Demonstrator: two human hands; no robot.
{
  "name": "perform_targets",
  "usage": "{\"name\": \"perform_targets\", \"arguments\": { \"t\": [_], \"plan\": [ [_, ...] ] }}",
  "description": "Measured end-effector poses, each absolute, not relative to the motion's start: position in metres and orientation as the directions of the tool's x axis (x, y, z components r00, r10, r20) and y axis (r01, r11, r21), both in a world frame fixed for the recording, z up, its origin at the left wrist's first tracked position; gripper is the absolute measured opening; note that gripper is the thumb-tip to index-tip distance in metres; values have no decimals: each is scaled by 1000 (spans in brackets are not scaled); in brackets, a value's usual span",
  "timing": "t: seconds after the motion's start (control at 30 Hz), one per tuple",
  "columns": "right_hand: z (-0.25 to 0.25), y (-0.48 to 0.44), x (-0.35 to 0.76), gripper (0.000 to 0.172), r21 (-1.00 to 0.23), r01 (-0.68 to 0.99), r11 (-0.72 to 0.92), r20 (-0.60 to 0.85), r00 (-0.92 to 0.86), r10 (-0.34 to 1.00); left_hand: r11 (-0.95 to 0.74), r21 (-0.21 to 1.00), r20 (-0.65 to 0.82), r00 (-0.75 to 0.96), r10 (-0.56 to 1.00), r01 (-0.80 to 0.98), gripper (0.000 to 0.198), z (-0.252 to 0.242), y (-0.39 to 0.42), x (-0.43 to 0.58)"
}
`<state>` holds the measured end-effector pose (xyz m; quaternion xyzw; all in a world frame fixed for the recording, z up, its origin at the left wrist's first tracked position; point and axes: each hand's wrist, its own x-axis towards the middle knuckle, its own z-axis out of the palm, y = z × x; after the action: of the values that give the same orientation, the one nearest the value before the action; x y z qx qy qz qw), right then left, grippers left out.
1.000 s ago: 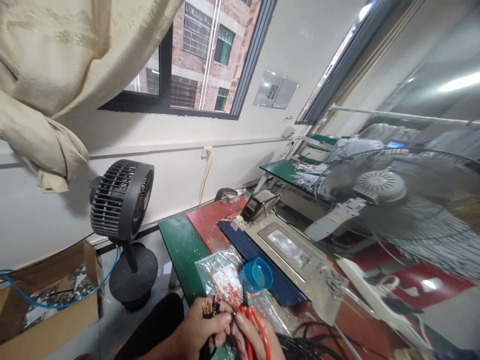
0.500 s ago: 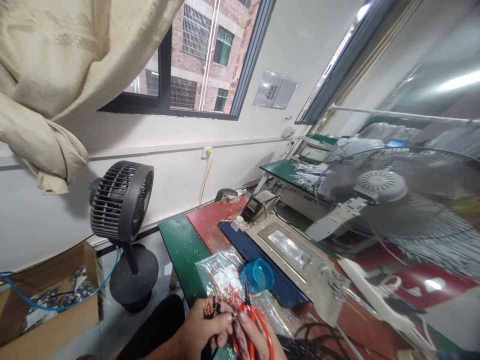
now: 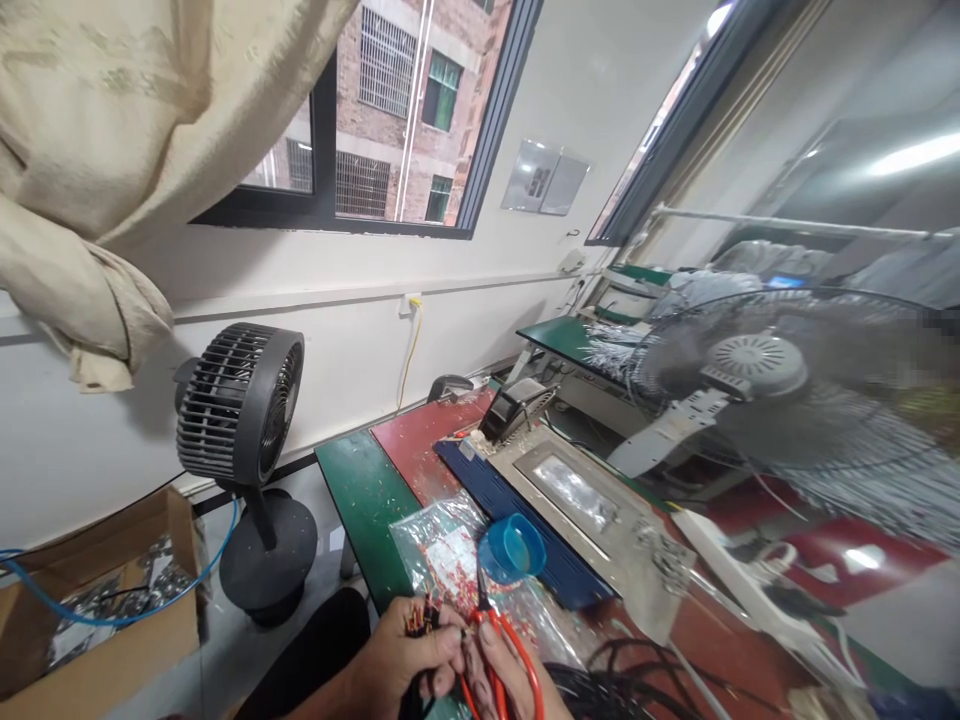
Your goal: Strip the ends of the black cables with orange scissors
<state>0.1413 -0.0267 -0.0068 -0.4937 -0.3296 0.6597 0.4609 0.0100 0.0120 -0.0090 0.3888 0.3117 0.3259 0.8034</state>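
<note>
At the bottom middle, my left hand (image 3: pixel 416 650) is closed around a bundle of black cables (image 3: pixel 421 612) whose stripped ends show thin coloured wires. My right hand (image 3: pixel 506 665) holds red-handled scissors (image 3: pixel 534 668), their dark blades pointing up and away. The thumbs and fingertips of both hands meet at the wire ends; the small part pinched between them is too small to make out. Beneath and beyond the hands lies a clear plastic bag (image 3: pixel 420 535) strewn with red and yellow wire scraps. A blue translucent round tub (image 3: pixel 512 550) stands just past the scissor tips.
A dark blue strip (image 3: pixel 517 520) and a beige machine panel (image 3: pixel 622 550) cross the bench. Black cables (image 3: pixel 622 680) lie to the right. A large fan (image 3: pixel 757 365) is close on the right; a black fan (image 3: pixel 244 405) and a cardboard box (image 3: pixel 142 650) stand left.
The scissors have shifted slightly left and down with my right hand. My left hand keeps its grip on the cables. The whole view has moved a little.
</note>
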Motion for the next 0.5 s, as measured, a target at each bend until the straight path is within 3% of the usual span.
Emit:
{"name": "perform_targets", "arguments": {
  "t": [0.5],
  "plan": [
    [-6, -22, 144, 50, -921, -231, -312, -301, -84, 950, 435, 881, -196, 693, 694, -187, 45, -22, 19, 6]
  ]
}}
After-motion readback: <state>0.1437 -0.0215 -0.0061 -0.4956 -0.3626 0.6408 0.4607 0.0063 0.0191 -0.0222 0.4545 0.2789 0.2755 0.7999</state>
